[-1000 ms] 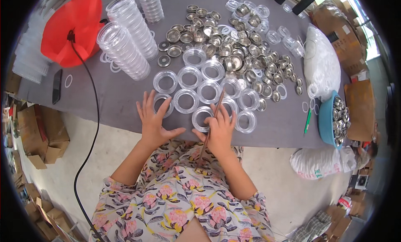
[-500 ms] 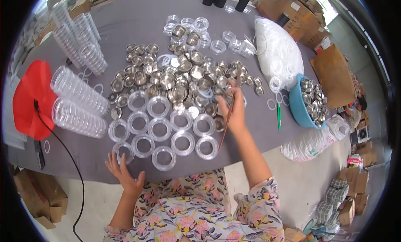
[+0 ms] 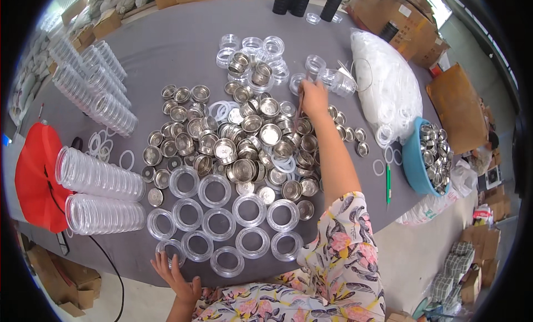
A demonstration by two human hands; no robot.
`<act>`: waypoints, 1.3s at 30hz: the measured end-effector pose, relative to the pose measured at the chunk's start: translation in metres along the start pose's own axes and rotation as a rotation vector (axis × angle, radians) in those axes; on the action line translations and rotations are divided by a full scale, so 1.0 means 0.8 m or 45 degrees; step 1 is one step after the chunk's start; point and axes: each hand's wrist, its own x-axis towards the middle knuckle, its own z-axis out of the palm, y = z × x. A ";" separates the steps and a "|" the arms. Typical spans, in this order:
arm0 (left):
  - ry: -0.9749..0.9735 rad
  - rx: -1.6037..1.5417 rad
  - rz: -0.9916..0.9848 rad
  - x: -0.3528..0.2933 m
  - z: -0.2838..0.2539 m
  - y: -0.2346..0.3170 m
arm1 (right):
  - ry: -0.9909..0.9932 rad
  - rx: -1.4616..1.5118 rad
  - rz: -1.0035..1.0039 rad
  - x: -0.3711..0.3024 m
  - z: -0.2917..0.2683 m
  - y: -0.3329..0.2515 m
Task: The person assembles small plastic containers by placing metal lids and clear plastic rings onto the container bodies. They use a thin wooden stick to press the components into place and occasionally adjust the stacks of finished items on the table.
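Note:
My right hand [image 3: 314, 98] is reached out over the far right of the metal pile, closed around a thin reddish-brown stick [image 3: 298, 119]. It is beside the clear plastic rings [image 3: 297, 84] at the back. My left hand [image 3: 179, 278] rests open at the near edge of the table, fingers spread, the fingertips at the nearest-left clear ring [image 3: 170, 251]. Several thick clear rings [image 3: 219, 224] lie flat in rows in front of me. Beyond them spreads a heap of small silver metal cups [image 3: 242, 170], with thin white rings [image 3: 284, 163] among them.
Stacked clear plastic cups [image 3: 105, 213] and a red object [image 3: 40, 175] stand at the left. At the right are a bulging white plastic bag [image 3: 384, 80], a blue basin [image 3: 413, 158] filled with metal cups, and a green pen [image 3: 388, 184]. Black stacks [image 3: 300, 2] stand at the back.
My right hand, with the stick, has moved away from me, from the pile's near right side to its far right. My left hand stays at the same ring. The view has shifted slightly.

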 end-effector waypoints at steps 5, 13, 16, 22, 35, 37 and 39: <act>0.007 -0.032 -0.010 0.005 0.002 0.000 | 0.403 0.429 -0.020 -0.039 -0.049 0.004; 0.084 -0.147 0.032 0.002 0.004 -0.002 | 0.082 0.397 -0.008 -0.338 -0.228 -0.055; 0.080 -0.167 0.084 0.005 0.003 -0.002 | -0.124 0.266 -0.285 -0.402 -0.237 -0.060; 0.078 -0.150 0.137 0.008 0.001 -0.002 | -0.292 0.412 -0.385 -0.401 -0.197 -0.094; -0.007 -0.112 0.075 0.002 0.000 -0.002 | 0.051 0.768 -0.223 -0.145 -0.118 -0.064; -0.028 -0.106 0.052 0.003 -0.001 -0.001 | 0.060 0.830 -0.170 -0.082 -0.082 -0.062; -0.052 -0.109 0.004 0.004 -0.004 -0.001 | 0.041 0.759 -0.263 -0.025 -0.048 -0.060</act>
